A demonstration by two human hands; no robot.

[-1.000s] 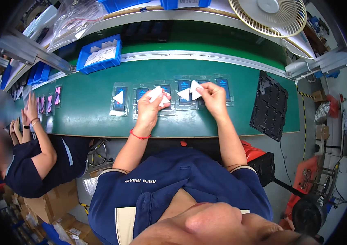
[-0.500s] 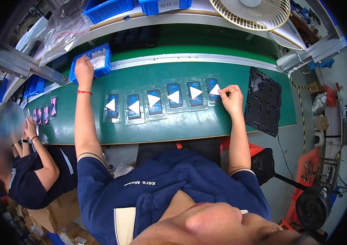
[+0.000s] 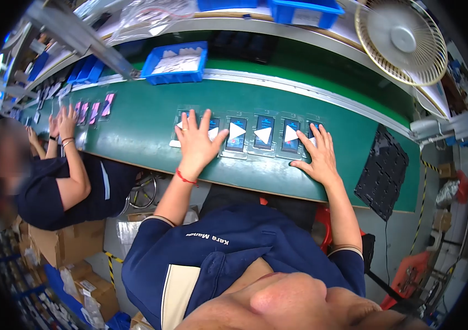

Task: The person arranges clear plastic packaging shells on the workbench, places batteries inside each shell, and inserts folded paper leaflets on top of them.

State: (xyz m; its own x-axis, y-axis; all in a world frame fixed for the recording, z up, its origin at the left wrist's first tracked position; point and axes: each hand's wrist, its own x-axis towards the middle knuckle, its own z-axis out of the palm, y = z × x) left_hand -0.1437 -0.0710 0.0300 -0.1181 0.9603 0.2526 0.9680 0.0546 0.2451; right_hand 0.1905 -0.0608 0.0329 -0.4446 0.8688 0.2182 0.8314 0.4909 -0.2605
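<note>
Several dark, phone-like flat pieces in clear plastic trays lie in a row on the green table (image 3: 146, 132). Each visible one bears a white triangular piece, such as the white triangle (image 3: 263, 135) on the dark flat piece (image 3: 265, 124) in the middle. Fingers spread, my left hand (image 3: 194, 144) lies over the two leftmost trays and partly hides them. My right hand (image 3: 321, 157) rests with spread fingers at the rightmost tray, covering much of it. Neither hand grips anything.
A blue bin (image 3: 178, 76) of white pieces sits behind the row. At right lies a black moulded tray (image 3: 382, 173). A fan (image 3: 402, 41) and blue boxes (image 3: 305, 14) occupy the shelf above. Left, a co-worker (image 3: 52, 187) handles things near pink-faced pieces (image 3: 95, 113).
My left hand has left the blue bin and come down onto the left end of the row. My right hand has gone from pinching the rightmost triangle to spread fingers. The view has shifted.
</note>
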